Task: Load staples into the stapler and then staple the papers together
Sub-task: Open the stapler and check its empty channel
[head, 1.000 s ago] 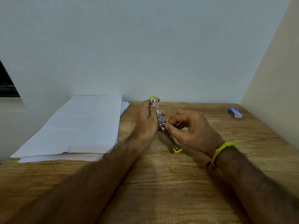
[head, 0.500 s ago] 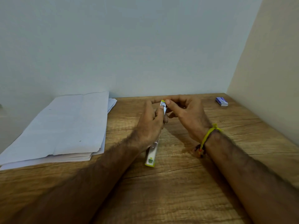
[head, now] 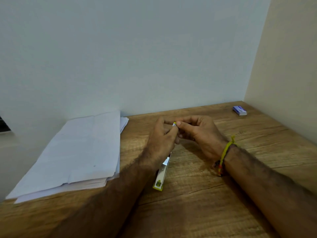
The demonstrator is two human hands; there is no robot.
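The right hand's fingers (head: 178, 124) are curled in and pinch the far tip of the stapler (head: 162, 174), right where a bit of yellow shows. The left hand (head: 163, 143) is wrapped around the middle of the stapler and holds it tight, so both hands have hold of the same thing. The right hand (head: 200, 134) comes in from the side and its fingertips almost touch the left thumb. The stapler is long and thin. Its long line runs from the far tip between the fingers back toward the person, and its near yellow end sticks out below the left wrist, close over the worktop (head: 197, 194). I cannot tell if the stapler is shut yet or if staples are inside. The papers (head: 82, 152) lie in a pile to the left, well apart from the hands, so the left hand is nearer to them. A small blue box (head: 239, 110) sits far off in the right corner. The worktop is brown wood, and plain pale walls stand behind and on the right.
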